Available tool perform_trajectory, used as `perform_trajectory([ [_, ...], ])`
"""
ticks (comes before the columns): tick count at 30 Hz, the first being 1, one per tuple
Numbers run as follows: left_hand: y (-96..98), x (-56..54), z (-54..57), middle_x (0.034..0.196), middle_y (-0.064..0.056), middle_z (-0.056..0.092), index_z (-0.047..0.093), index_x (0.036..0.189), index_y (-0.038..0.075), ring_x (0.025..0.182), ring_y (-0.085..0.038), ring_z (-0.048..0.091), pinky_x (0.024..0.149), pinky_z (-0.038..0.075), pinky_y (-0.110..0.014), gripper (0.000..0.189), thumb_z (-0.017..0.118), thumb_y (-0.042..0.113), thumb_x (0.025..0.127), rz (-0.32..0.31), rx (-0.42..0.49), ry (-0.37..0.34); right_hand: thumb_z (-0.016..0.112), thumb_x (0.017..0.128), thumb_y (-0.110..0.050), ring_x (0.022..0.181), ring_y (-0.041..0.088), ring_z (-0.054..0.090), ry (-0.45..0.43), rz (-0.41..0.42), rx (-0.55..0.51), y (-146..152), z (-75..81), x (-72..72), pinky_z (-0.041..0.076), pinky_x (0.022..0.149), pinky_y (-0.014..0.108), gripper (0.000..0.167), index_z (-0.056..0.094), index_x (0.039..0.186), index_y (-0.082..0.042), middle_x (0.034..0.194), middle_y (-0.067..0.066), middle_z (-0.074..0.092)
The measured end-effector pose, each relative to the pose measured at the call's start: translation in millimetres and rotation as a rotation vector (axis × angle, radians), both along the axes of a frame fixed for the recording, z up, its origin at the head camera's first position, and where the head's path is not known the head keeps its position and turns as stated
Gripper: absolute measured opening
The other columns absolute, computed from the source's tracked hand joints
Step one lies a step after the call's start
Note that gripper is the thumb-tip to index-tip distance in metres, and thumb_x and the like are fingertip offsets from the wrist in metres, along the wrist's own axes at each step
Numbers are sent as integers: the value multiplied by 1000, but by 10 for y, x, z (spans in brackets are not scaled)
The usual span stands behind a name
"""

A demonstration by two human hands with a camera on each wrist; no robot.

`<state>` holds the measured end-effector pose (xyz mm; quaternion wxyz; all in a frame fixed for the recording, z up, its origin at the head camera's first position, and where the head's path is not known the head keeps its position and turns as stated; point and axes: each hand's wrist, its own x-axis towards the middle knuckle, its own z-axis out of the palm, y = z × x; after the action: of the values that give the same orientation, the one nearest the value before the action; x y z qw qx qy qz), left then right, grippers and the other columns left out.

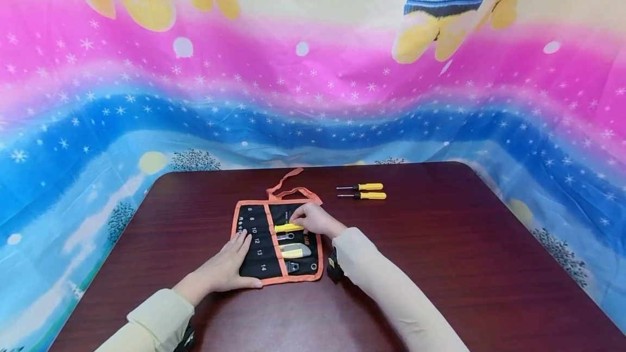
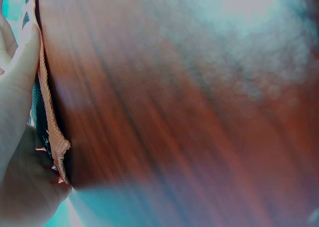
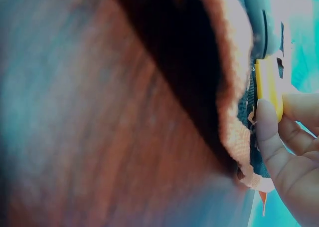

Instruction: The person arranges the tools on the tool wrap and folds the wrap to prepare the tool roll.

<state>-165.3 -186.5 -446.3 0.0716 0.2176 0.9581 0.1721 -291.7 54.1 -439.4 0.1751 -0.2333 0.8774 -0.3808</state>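
Observation:
A black tool pouch (image 1: 254,259) with orange trim lies unrolled on the table, numbers printed down its left part. My right hand (image 1: 315,219) pinches the yellow handle of a screwdriver (image 1: 287,227) at the pouch's upper right pocket; its other end is hidden in the pocket. In the right wrist view, thumb and fingers hold that yellow handle (image 3: 269,85) from both sides. Below it, a ring-ended wrench (image 1: 286,237), a yellow and grey utility knife (image 1: 295,250) and a dark metal tool (image 1: 292,266) stick out of pockets. My left hand (image 1: 222,265) rests on the pouch's left side, fingers extended, thumb along the lower edge.
Two yellow-handled screwdrivers (image 1: 370,186) lie side by side on the dark red wooden table (image 1: 440,232), right of and beyond the pouch. An orange tie strap (image 1: 283,178) trails from the pouch's far edge. A printed cloth backdrop (image 1: 313,96) hangs around the table.

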Motion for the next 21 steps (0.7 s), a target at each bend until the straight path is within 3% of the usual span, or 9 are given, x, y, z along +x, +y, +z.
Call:
perform_trajectory([
  [14,-16,13,-6,147,-27,15,24,140,-10,135,-37,14,105,20,-48,113,61,70,70,7,-2,0,56,92,-8,65,15,59,-2,1,0,-37,4,33,51,57,26,17,72,98,-7,94,2,63],
  [21,1,10,4,147,-27,14,23,141,-10,135,-37,13,106,19,-48,114,60,71,69,17,-3,-14,58,92,-14,66,17,60,-35,26,-40,37,76,-5,51,59,28,17,70,103,-9,104,3,63],
])
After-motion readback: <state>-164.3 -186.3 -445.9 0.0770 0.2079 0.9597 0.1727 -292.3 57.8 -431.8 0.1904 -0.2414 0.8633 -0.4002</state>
